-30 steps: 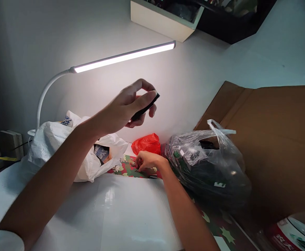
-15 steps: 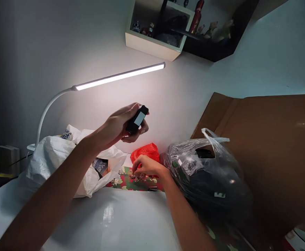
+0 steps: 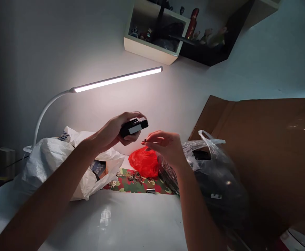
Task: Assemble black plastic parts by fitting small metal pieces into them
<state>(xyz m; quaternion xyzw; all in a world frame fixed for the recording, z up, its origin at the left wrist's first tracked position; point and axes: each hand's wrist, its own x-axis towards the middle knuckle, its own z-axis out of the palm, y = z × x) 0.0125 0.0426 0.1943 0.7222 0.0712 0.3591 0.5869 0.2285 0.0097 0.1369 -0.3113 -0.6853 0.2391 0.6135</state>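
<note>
My left hand (image 3: 116,129) is closed around a small black box-shaped device (image 3: 126,129) with a pale label on its side and small openings on one face. Close to its right, my right hand (image 3: 164,144) pinches a tiny dark piece (image 3: 144,141) between thumb and fingertips, apart from the device. What kind of piece it is, I cannot make out. Below the hands, piles of small metal parts (image 3: 135,177) lie on a camouflage-patterned mat (image 3: 139,188). A short metallic item (image 3: 150,190) rests at the mat's front edge.
A lit lamp (image 3: 118,79) reaches over from the left. White bags (image 3: 48,157) stand at left, with a red plastic bag (image 3: 144,162) behind the mat. A filled clear bag (image 3: 220,181) and a large cardboard box (image 3: 272,150) take up the right. Shelves (image 3: 152,48) hang above.
My right hand has risen from the metal parts to beside the device, now holding a tiny piece. My left hand has lowered slightly and turned the device toward horizontal.
</note>
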